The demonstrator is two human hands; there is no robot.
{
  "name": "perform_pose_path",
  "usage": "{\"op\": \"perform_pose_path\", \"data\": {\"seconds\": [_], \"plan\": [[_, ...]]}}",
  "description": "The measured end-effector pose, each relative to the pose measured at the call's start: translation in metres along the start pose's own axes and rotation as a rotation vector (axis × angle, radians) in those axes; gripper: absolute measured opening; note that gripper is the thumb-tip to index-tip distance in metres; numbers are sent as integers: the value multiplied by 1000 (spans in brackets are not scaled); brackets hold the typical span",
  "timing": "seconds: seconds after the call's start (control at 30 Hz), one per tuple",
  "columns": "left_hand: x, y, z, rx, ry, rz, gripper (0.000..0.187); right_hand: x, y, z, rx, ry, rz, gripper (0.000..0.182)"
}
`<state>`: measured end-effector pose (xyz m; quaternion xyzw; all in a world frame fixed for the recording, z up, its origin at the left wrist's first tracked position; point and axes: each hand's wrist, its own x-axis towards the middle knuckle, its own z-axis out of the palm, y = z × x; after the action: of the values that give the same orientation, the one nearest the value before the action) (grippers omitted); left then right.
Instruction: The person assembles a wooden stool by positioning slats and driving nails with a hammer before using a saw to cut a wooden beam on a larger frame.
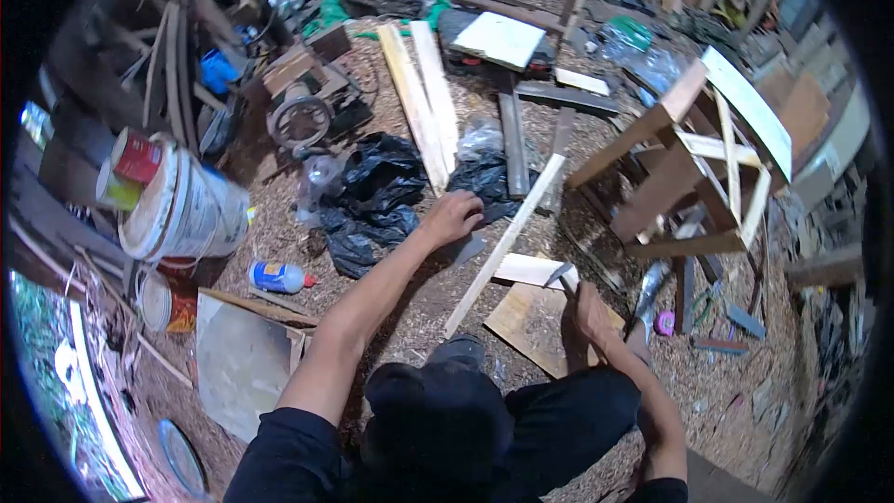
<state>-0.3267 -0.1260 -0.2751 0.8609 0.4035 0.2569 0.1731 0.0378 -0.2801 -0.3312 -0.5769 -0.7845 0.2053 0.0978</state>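
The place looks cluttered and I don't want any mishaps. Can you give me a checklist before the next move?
1. Right hand at one end of the short, flat, pale wood piece: ok.
2. Left hand apart from the long, thin, pale wood strip: ok.
3. Dark, pointed object near the right hand held firmly: cannot tell.
4. Blue-and-white plastic bottle with red cap upright: not ok, on its side.
5. Small, rounded pink object clear of the right hand: ok, lying apart.
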Motion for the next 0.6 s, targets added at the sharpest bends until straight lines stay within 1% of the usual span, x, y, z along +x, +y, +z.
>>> {"op": "perform_pose_path", "data": {"seconds": [0.03,0.07,0.1,0.13,0.17,0.23,0.27,0.33,0.37,0.4,0.47,0.5,0.53,0.6], "plan": [[0,0,-6,5,16,-9,17,9,-8,-13,41,-78,93,21],[1,-4,-13,6,70,21,18,17,-18,-27,81,-155,190,17],[2,-7,-19,12,94,-6,18,30,-34,-42,30,-153,199,15],[2,-12,-25,16,118,-29,17,44,-37,-53,-29,-213,187,17],[0,-18,-33,24,127,-47,17,60,-50,-70,-21,-188,80,18],[-7,-29,-49,130,264,-89,15,105,-70,-83,-48,-148,-140,24],[-13,-32,-61,187,315,-134,13,126,-96,-92,-10,-147,-181,24],[-27,-44,-75,269,461,-244,13,175,-131,-88,-66,-178,-293,25],[-37,-57,-78,268,541,-318,12,199,-153,-82,1,-101,-441,23],[-49,-71,-79,277,549,-334,12,224,-179,-76,-16,-112,-508,20],[-70,-94,-79,188,528,-608,11,261,-233,-62,19,-111,-569,21],[-77,-98,-83,136,458,-672,12,282,-250,-41,46,-91,-567,23],[-86,-106,-79,143,467,-689,12,293,-272,-30,140,-74,-558,21],[-98,-123,-66,-97,505,-801,13,319,-299,6,184,-77,-482,22]]}}
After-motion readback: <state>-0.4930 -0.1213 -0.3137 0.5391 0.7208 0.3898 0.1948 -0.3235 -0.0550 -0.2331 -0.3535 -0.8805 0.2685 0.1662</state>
